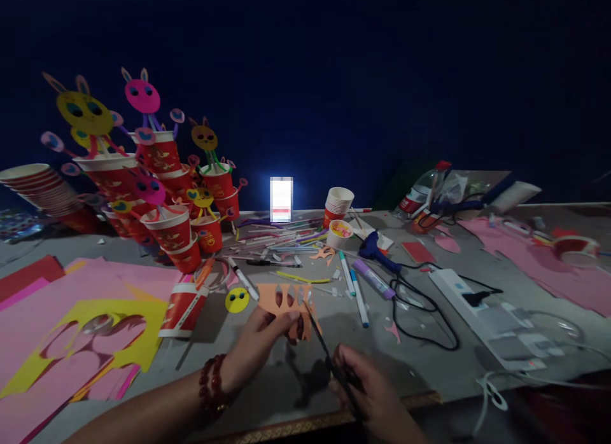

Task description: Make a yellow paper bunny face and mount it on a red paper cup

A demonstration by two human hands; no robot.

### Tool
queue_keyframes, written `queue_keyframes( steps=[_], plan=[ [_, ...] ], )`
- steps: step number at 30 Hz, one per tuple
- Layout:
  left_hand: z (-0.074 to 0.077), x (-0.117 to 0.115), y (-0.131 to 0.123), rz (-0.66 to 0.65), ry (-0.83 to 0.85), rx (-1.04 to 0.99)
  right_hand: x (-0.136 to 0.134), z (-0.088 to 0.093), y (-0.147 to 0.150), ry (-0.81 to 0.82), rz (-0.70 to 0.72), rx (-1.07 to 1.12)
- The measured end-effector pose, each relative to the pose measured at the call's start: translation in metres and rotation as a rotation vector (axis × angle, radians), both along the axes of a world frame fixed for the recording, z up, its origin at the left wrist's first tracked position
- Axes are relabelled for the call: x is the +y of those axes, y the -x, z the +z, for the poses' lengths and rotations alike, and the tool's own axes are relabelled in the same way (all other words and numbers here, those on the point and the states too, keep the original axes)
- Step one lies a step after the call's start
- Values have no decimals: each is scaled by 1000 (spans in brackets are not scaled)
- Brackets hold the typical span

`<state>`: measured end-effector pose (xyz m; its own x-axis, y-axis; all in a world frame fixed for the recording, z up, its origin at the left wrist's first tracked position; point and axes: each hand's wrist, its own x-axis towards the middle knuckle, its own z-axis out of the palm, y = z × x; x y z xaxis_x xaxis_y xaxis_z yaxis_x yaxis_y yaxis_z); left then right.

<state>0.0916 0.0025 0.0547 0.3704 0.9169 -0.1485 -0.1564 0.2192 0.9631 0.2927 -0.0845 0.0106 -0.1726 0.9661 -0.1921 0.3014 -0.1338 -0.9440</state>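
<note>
While the left hand pinches an orange paper sheet with oval cut-outs near the middle of the table, thumb above and fingers beneath, the right hand curls around dark scissors, blades at the sheet's right side. Far left, red paper cups printed in gold carry paper rabbits; far right, a plastic bottle wears a red-and-white label, its lettering too small to read.

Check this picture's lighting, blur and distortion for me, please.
Head view: dim overall, glare from a bright, pixelated rectangle before the dark blue wall; dark shadow on the table below the left hand; right hand slightly blurred; leftmost cup stack leaning, likely lens distortion.
</note>
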Motion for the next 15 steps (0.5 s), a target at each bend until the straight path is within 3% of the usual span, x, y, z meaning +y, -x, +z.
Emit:
queue_keyframes(
  steps=[4, 8, 10, 15],
  plan=[
    [4, 5, 4, 39, 45, -66, 1, 1, 3, 19, -3, 30],
    [19, 17, 16, 39, -6, -93, 3, 10, 2, 19, 13, 25],
    [29, 27, 26, -32, -53, -101, 5, 18, -2, -3, 26, -35],
    [52, 52, 49, -395, -8, -11, 9, 35, -13, -4, 123, -207]
  ],
)
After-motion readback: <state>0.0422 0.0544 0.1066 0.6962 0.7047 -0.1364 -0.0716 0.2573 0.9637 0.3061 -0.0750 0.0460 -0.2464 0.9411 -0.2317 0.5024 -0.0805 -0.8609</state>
